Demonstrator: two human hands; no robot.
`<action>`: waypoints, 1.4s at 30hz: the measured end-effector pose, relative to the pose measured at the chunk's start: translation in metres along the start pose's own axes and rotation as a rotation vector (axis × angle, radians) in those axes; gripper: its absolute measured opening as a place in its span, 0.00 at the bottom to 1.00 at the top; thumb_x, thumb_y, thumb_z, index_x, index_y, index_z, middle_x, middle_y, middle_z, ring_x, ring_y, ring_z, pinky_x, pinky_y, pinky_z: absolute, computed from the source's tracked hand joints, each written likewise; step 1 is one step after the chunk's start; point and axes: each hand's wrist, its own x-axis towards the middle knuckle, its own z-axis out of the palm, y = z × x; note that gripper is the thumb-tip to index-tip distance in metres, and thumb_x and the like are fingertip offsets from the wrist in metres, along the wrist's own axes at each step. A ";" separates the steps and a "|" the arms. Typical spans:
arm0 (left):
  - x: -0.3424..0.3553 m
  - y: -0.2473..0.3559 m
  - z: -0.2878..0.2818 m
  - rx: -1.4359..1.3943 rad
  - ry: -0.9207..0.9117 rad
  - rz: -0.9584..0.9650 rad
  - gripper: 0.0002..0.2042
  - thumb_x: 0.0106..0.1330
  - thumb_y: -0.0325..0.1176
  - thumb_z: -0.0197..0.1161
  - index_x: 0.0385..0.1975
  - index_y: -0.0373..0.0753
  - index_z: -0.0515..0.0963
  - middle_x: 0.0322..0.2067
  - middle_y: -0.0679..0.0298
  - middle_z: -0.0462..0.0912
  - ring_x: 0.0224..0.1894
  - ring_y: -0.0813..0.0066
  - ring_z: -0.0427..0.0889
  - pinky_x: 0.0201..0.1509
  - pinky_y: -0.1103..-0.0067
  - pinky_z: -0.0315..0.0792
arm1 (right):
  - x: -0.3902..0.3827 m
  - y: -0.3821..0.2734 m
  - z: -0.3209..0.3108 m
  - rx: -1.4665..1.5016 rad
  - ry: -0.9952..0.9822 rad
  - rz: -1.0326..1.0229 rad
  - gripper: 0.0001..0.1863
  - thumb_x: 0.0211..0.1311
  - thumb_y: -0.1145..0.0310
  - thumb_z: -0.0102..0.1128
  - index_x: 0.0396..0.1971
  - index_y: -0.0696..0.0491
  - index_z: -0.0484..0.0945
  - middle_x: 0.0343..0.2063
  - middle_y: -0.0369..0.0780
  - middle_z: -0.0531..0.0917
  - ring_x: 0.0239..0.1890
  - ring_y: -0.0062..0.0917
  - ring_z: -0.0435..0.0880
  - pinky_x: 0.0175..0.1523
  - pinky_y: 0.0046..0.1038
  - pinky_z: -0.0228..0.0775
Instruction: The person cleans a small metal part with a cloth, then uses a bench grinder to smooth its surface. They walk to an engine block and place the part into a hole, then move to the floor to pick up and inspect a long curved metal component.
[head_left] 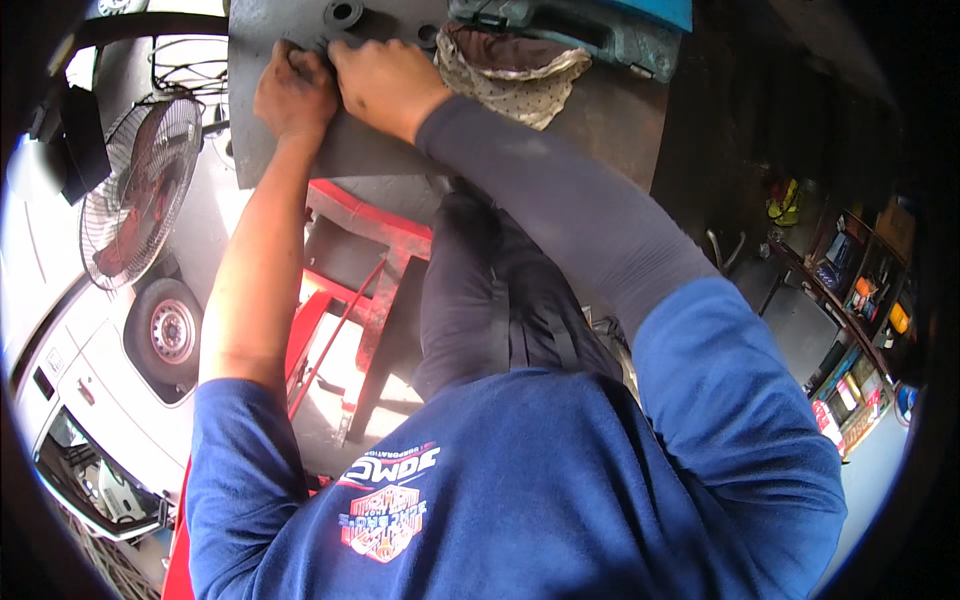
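Observation:
At the far end of my reach, over a grey metal workbench (380,155), both my hands are close together. My left hand (295,95) has its fingers curled, darkened with grime. Beside it my right hand (388,85), on a dark-sleeved arm, is closed with thumb and fingers pressed together. Whatever small dark thing sits between them is too hidden to make out. Just beyond lies a round metal ring (343,13). A smaller dark round part (428,36) is next to my right knuckles. Right of that hand is a crumpled dotted cloth (535,85).
A teal plastic case (610,45) lies at the bench's far right. Below the bench stands a red metal frame (370,215). On the left are a caged fan (140,190) and a white vehicle (70,345). Shelves (835,295) with tools and bottles stand right.

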 end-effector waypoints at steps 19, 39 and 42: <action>0.001 0.000 -0.002 -0.046 -0.067 -0.011 0.12 0.69 0.42 0.54 0.37 0.40 0.76 0.33 0.49 0.86 0.40 0.40 0.85 0.43 0.50 0.76 | -0.001 -0.011 -0.009 0.030 -0.044 0.109 0.12 0.67 0.66 0.57 0.46 0.55 0.79 0.35 0.53 0.91 0.39 0.52 0.92 0.45 0.50 0.85; -0.020 0.031 -0.061 -0.248 -0.190 -0.025 0.15 0.75 0.43 0.55 0.39 0.37 0.80 0.36 0.44 0.88 0.41 0.37 0.87 0.47 0.50 0.79 | -0.060 -0.058 -0.095 0.079 -0.149 0.291 0.14 0.71 0.66 0.53 0.44 0.60 0.82 0.35 0.60 0.87 0.41 0.60 0.88 0.49 0.56 0.79; -0.028 0.021 -0.066 -0.198 -0.187 -0.087 0.18 0.76 0.44 0.53 0.42 0.34 0.81 0.37 0.43 0.89 0.42 0.37 0.88 0.49 0.50 0.80 | -0.071 -0.068 -0.116 0.149 -0.187 0.293 0.17 0.75 0.63 0.52 0.48 0.60 0.82 0.38 0.61 0.87 0.45 0.61 0.86 0.52 0.55 0.77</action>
